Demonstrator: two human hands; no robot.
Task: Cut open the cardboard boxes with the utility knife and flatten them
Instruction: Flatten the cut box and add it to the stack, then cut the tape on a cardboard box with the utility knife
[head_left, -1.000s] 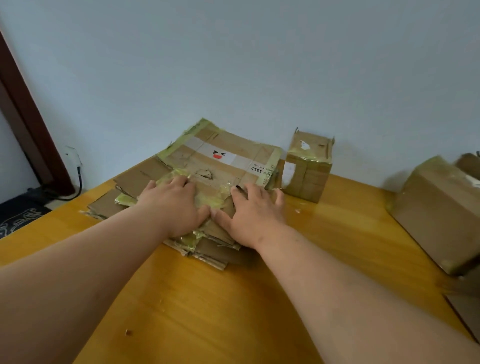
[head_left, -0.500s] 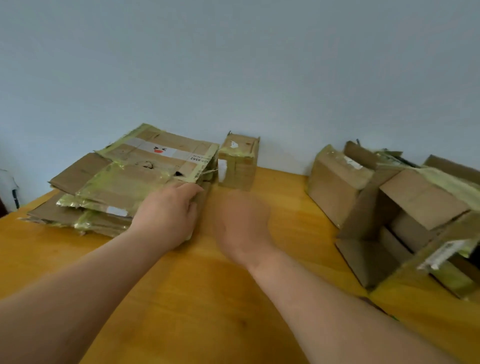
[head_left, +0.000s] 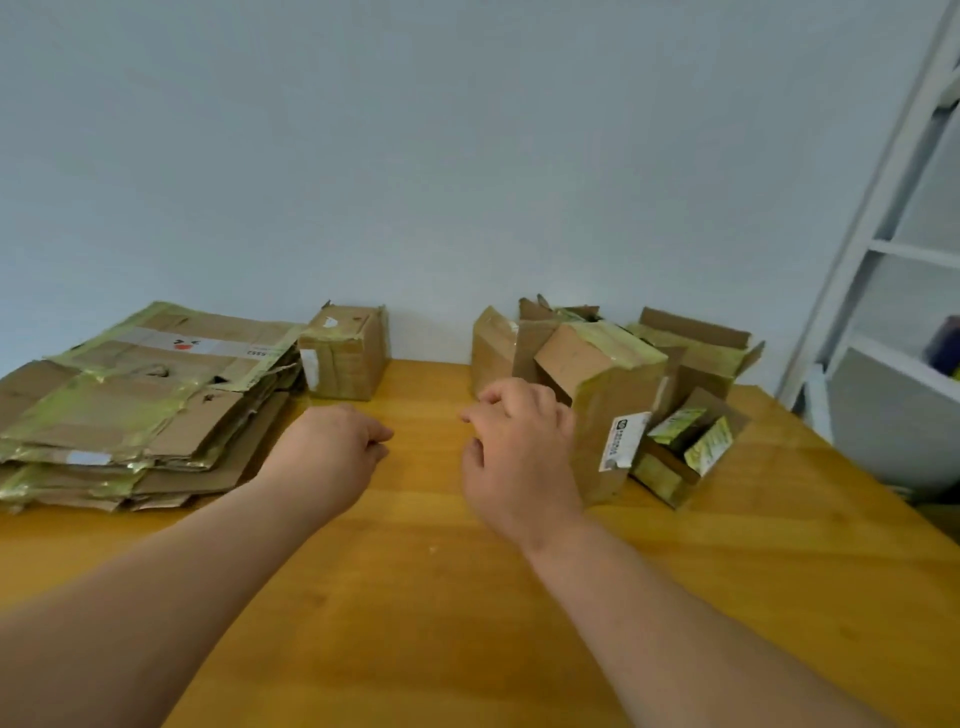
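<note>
A stack of flattened cardboard (head_left: 140, 400) with green tape lies at the left of the wooden table (head_left: 415, 597). A small closed box (head_left: 345, 351) stands beside it by the wall. A cluster of partly opened boxes (head_left: 613, 395) sits at the right. My left hand (head_left: 327, 452) hovers over the table's middle with fingers loosely curled, holding nothing. My right hand (head_left: 519, 457) is just left of the nearest open box (head_left: 608, 457), fingers loosely bent and empty. No utility knife is in view.
A pale wall runs behind the table. A white shelf frame (head_left: 883, 218) stands at the far right, beyond the table's right edge. Bare wood shows between the stack and the box cluster.
Both hands have lifted off the flattened stack and moved right. My view has swung right, bringing the open boxes and the shelf into sight.
</note>
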